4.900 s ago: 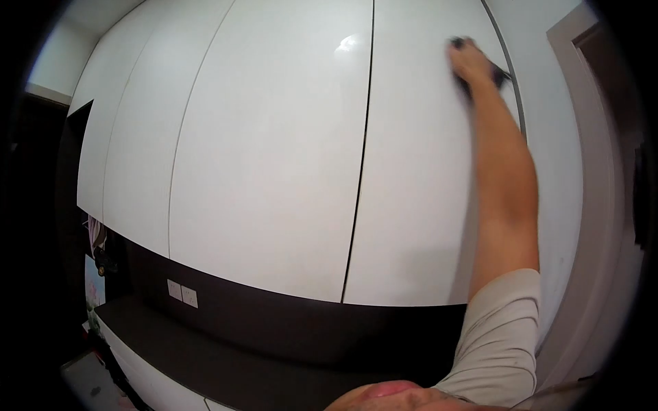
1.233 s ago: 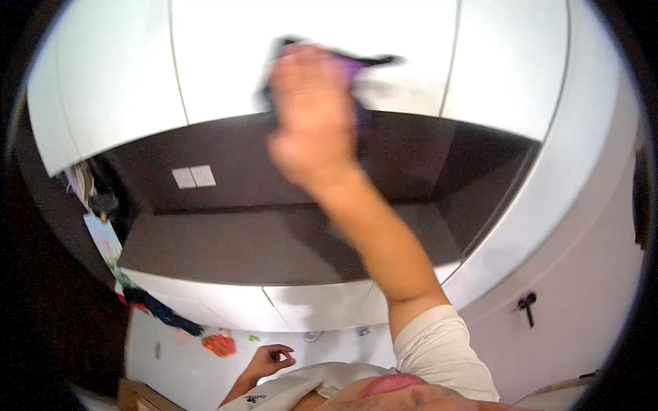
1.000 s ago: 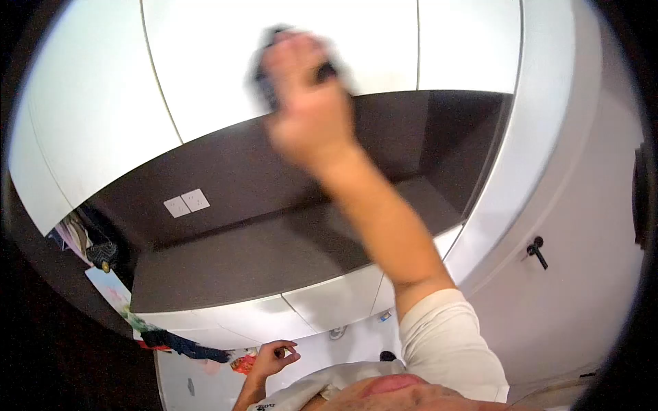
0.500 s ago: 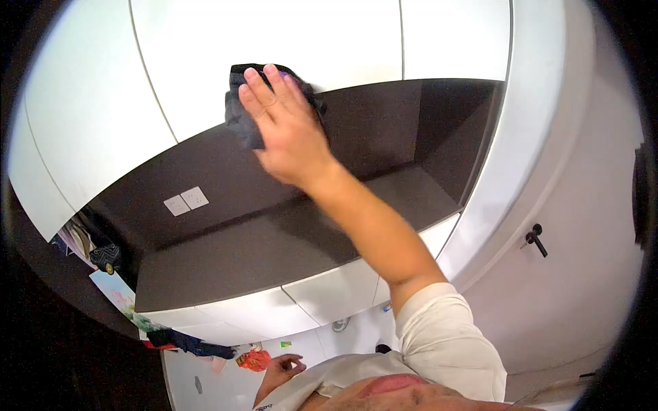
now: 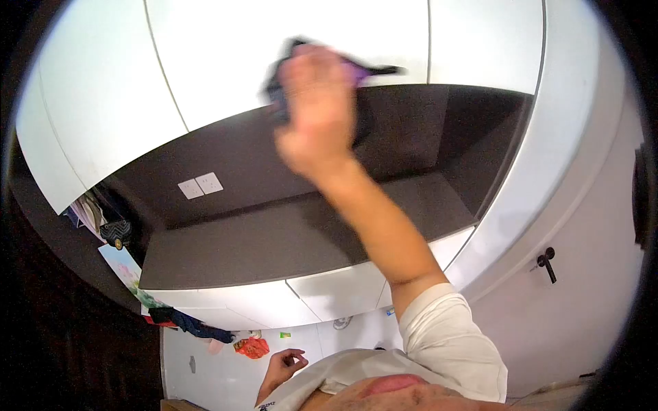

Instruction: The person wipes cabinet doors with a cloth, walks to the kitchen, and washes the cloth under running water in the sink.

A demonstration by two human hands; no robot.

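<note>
My right hand [image 5: 319, 113], blurred by motion, lies over a dark cloth [image 5: 275, 89] with a purple patch, holding it against the lower edge of a white upper cabinet door [image 5: 226, 48]. One dark corner of the cloth sticks out to the right. The cloth partly overlaps the dark recess [image 5: 240, 157] beneath the doors. Low at my side, my left hand [image 5: 286, 364] hangs with loosely bent fingers, thumb and forefinger apart, and nothing visible in it.
A dark shelf [image 5: 240, 240] runs below the recess, where wall sockets [image 5: 201, 185] are set. White lower cabinets [image 5: 336, 291] stand under it. A red-orange bag [image 5: 252, 348] lies on the floor. Dark clothing [image 5: 192, 325] hangs at left; a door handle [image 5: 546, 264] is at right.
My right hand and the cloth have moved right and slightly up along the cabinet door. The view has shifted a little; my left hand stays low at my side.
</note>
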